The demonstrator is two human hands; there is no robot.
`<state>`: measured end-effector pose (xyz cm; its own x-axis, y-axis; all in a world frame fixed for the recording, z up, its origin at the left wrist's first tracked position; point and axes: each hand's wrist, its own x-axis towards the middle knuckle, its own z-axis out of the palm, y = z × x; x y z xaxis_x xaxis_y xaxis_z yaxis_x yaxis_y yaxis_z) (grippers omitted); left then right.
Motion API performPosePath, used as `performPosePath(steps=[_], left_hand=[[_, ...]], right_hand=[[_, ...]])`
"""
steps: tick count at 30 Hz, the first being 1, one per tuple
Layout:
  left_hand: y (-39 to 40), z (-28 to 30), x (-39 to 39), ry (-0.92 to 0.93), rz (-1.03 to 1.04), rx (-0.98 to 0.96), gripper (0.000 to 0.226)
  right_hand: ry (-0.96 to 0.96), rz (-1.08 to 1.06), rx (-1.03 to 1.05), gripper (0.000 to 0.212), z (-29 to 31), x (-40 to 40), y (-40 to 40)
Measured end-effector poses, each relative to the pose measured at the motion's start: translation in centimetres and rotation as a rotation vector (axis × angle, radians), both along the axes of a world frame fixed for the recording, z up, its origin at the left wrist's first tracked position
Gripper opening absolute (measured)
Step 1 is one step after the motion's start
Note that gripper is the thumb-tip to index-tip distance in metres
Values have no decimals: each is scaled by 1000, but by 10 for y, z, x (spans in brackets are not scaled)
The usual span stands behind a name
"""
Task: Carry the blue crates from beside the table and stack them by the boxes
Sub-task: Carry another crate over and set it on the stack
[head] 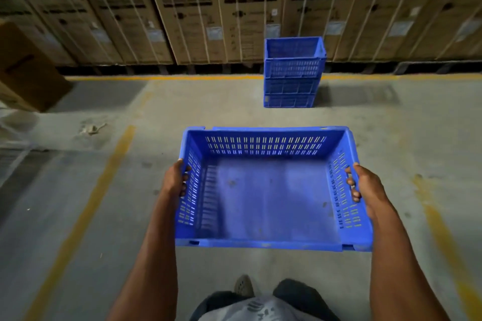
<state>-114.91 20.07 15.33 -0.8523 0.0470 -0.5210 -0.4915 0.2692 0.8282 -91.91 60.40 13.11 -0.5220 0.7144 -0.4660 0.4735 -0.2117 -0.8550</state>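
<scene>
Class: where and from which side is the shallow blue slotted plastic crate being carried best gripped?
Grip the shallow blue slotted plastic crate by its two short end walls, one hand from each side, as the left hand and right hand do; the rims there give fingers purchase.

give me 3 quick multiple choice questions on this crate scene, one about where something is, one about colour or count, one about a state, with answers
1. Where does the crate stack stand?
A. on the floor in front of the cardboard boxes
B. on a table
C. on top of the boxes

2. What colour are the floor lines?
A. white
B. yellow
C. red

3. How is the carried crate held?
A. by one hand
B. by both hands at its side walls
C. resting on the floor

Answers: 1 A, the stack sits on the concrete by the row of boxes. 2 B, the painted lines are yellow. 3 B, the left hand and the right hand each grip a side wall, and the crate is off the floor.
</scene>
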Motion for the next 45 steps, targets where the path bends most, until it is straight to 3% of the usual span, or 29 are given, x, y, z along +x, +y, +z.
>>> performPosePath(steps=[11, 18, 26, 36, 45], left_hand=[[176, -9, -156, -53, -135, -6, 33], [296, -9, -246, -53, -81, 37, 45], [397, -8, -350, -62, -15, 31, 43], [512, -40, -541, -47, -56, -3, 45], [625, -12, -702, -33, -115, 16, 38]], right_hand=[[-32, -133, 5, 38, -16, -111, 147], [-38, -85, 15, 36, -2, -214, 273], [-25, -36, 51, 38, 2, -346, 398], [-51, -59, 70, 37, -15, -528, 501], [-32, -122, 63, 39, -2, -655, 592]])
